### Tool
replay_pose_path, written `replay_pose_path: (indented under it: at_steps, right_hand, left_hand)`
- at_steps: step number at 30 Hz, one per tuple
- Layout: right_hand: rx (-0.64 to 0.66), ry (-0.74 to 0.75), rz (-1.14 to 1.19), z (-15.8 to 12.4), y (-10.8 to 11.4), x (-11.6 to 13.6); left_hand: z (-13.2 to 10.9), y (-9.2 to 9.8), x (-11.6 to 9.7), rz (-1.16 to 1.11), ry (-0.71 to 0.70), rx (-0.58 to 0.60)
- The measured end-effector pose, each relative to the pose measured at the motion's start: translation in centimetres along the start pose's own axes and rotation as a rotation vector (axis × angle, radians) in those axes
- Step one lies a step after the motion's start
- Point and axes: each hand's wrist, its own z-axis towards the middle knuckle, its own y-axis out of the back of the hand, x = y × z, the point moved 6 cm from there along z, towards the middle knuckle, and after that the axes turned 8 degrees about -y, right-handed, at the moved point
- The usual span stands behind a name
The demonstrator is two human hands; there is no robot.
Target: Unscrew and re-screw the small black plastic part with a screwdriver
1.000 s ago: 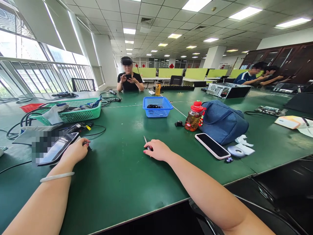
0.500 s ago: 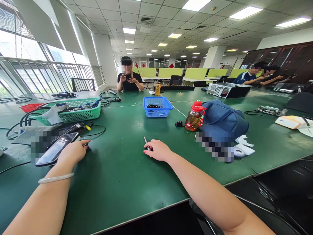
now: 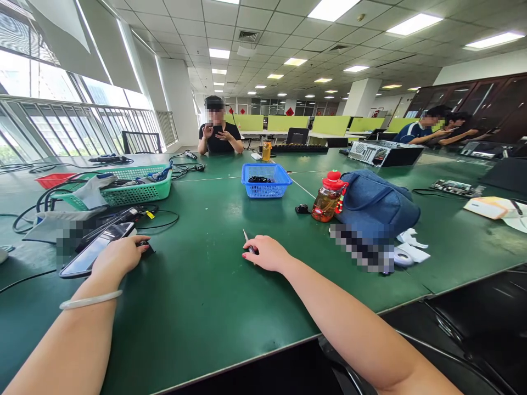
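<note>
My left hand (image 3: pixel 119 255) is beside a black-rimmed tablet-like device (image 3: pixel 88 258) on the left of the green table (image 3: pixel 197 329). Its thumb and fingers are closed on a small black object (image 3: pixel 144 243), whose kind I cannot make out. A pale bangle (image 3: pixel 91 300) circles that wrist. My right hand (image 3: pixel 269 253) rests on the table near the middle, fingers curled around a slim pointed tool (image 3: pixel 246 236). The tool's light tip points away from me; most of its body is hidden in the hand.
Ahead are a blue basket (image 3: pixel 267 190) with black items and a green basket (image 3: pixel 158 191) with gloves. Cables lie at left. A red-lidded bottle (image 3: pixel 325 203), a small black part (image 3: pixel 302 209) and a blue bag (image 3: pixel 374 203) stand right. A person (image 3: pixel 220 131) sits opposite.
My left hand has shifted slightly left, and its index finger has drawn in around the small black object. My right hand and the pointed tool have stayed in place.
</note>
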Motion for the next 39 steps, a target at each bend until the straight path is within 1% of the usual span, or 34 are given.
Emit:
replay_pose_path:
  at_steps: [2,6,9,11,15,17,21,24,26,31,33,35,39]
  right_hand:
    - [0.005,-0.001,-0.003,0.0,0.1,0.1]
    - [0.011,-0.004,-0.011,-0.1,0.1,0.1]
    - [0.007,-0.002,-0.015,0.0,0.1,0.0]
    - [0.007,-0.001,-0.013,0.0,0.1,0.0]
    - [0.007,-0.002,-0.010,0.0,0.1,0.1]
    - [0.006,-0.002,-0.010,0.0,0.1,0.1]
    - [0.006,-0.003,-0.010,-0.1,0.2,0.2]
    - [0.006,-0.001,-0.010,-0.1,0.2,0.2]
    - [0.006,0.005,-0.011,-0.1,0.2,0.2]
    - [0.003,0.007,-0.007,0.0,0.1,0.2]
    - [0.005,0.003,-0.005,0.0,0.1,0.2]
    - [0.008,-0.001,-0.005,-0.1,0.1,0.2]
    - [0.006,-0.005,-0.009,-0.1,0.1,0.2]
  left_hand:
    - [-0.5,0.6,-0.4,0.039,0.050,0.018]
    - [-1.3,2.3,-1.8,0.024,0.038,-0.091]
    - [-1.6,2.8,-2.3,-0.029,0.018,-0.122]
    - [-1.6,2.8,-2.1,-0.055,0.043,-0.111]
    - [-1.7,2.4,-1.0,-0.069,0.184,-0.068]
    - [-1.7,2.1,-0.5,-0.048,0.215,-0.055]
    - [-1.3,1.6,-0.4,-0.020,0.172,-0.034]
    - [-1.3,2.0,-0.8,-0.002,0.123,-0.076]
    - [-1.3,2.1,-1.2,0.017,0.088,-0.076]
    - [-1.1,1.0,-2.3,0.084,0.015,0.103]
    - [-1.0,0.8,-2.4,0.080,0.006,0.128]
    - [-1.1,0.9,-2.1,0.062,0.020,0.114]
    - [-1.2,1.7,-1.4,0.038,0.071,0.034]
